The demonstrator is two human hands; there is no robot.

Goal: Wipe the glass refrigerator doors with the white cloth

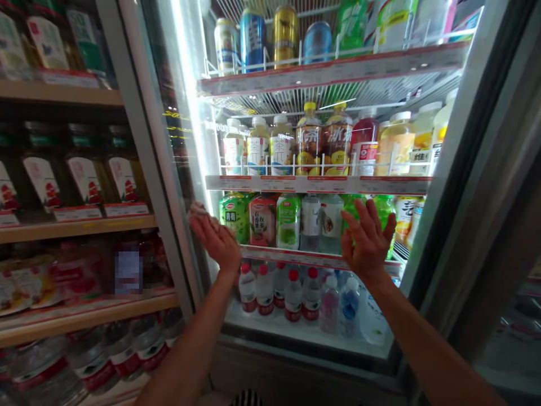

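My left hand is raised at the left side of a lit drinks fridge, with its fingers stretched out and the palm towards the glass. A pale, mottled patch shows along its fingertips; I cannot tell whether it is a cloth or a reflection. My right hand is raised before the third shelf, fingers spread, with nothing seen in it. Green bottles stand behind it. Between my hands are a green-labelled bottle, a red tea bottle and clear bottles. Whether either hand touches the glass is unclear.
Cans line the top fridge shelf, and tea and juice bottles the second. Small red-capped water bottles stand at the bottom. A metal door frame divides the fridge from wooden shelves of bottled drinks at left.
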